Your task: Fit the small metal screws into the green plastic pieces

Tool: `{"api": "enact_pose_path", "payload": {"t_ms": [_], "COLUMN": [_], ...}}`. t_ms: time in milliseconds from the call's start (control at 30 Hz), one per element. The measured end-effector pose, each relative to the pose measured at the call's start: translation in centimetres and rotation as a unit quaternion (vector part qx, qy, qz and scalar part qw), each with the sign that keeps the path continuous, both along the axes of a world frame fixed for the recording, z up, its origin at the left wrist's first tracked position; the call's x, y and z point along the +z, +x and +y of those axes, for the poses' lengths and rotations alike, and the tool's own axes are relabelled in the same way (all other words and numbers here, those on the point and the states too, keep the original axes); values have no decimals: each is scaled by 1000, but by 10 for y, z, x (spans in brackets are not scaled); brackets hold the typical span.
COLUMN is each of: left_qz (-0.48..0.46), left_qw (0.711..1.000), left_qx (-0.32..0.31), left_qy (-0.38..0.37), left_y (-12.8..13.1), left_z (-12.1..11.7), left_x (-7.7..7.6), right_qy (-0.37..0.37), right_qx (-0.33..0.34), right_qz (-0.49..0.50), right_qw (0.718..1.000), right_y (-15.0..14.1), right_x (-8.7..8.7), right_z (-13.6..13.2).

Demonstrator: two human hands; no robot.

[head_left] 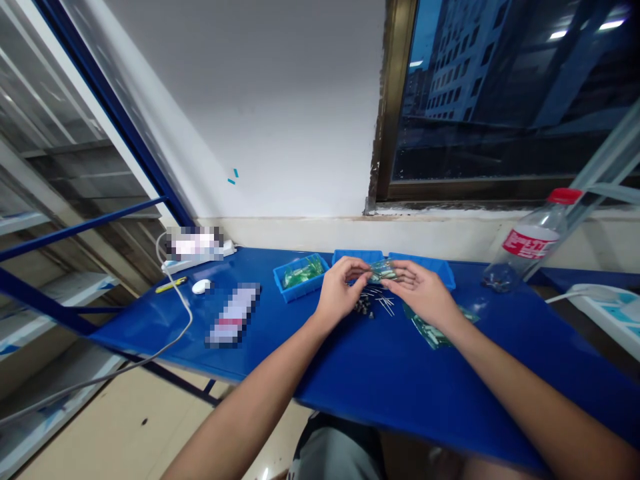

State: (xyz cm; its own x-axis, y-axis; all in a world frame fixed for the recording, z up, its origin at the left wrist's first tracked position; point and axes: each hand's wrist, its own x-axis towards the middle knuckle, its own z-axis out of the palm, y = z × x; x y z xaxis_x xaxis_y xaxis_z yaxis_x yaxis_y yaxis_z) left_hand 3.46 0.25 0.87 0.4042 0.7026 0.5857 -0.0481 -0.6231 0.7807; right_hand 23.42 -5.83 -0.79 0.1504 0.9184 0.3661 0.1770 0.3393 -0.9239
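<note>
My left hand [343,292] and my right hand [417,292] meet above the blue table [310,360], pinching a small green-and-clear plastic packet [383,271] between their fingertips. Directly below them lie several dark cylindrical components [363,307] and several thin metal pins [385,305]. Near my right wrist, a flat green packet [433,335] rests on the tabletop. Blue plastic bins [423,270] stand behind my hands, partly hidden by them. Another blue bin [301,277] to the left holds green packets.
A clear plastic bottle [533,243] with a red cap stands at the right. To the left are a white mouse [201,287], a yellow pen [171,285], a pixelated item [233,315] and a white power strip [200,259]. Metal shelving [60,173] stands beyond the table's left end.
</note>
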Motion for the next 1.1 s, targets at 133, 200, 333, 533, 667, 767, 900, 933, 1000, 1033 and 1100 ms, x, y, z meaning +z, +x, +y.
{"api": "enact_pose_path", "payload": {"t_ms": [133, 200, 333, 533, 667, 767, 900, 933, 1000, 1033, 1100], "left_qz": [-10, 5, 37, 45, 132, 180, 184, 176, 151, 141, 131], "left_qw": [1000, 1000, 999, 998, 975, 958, 962, 966, 975, 980, 985], "left_qx": [-19, -20, -19, -19, 16, -11, -8, -3, 3, 6, 18], "left_qy": [-22, -24, -21, 34, 177, 221, 200, 190, 161, 143, 107], "left_y": [2, 1, 2, 1, -3, -3, -4, -4, -5, -6, -6], "left_z": [1, 1, 2, 0, -3, -4, -2, -2, -1, -1, 0], "left_x": [-3, -4, -6, -2, 3, 1, -1, -1, 1, 2, 4], "right_qy": [-27, -25, -33, -43, -48, -53, -72, -77, -82, -81, -69], "right_qx": [23, 20, 19, -2, -41, -43, -20, -7, 23, 31, 24], "right_qz": [51, 58, 62, 53, 84, 98, 95, 97, 96, 88, 57], "right_qw": [998, 998, 997, 998, 994, 993, 993, 992, 992, 992, 996], "right_y": [-5, -7, -11, -12, -9, -7, -7, -7, -8, -9, -10], "right_x": [1, 3, 9, 11, 6, 6, 14, 16, 18, 18, 16], "right_z": [-2, -4, -7, -8, -4, -3, -7, -8, -9, -10, -10]}}
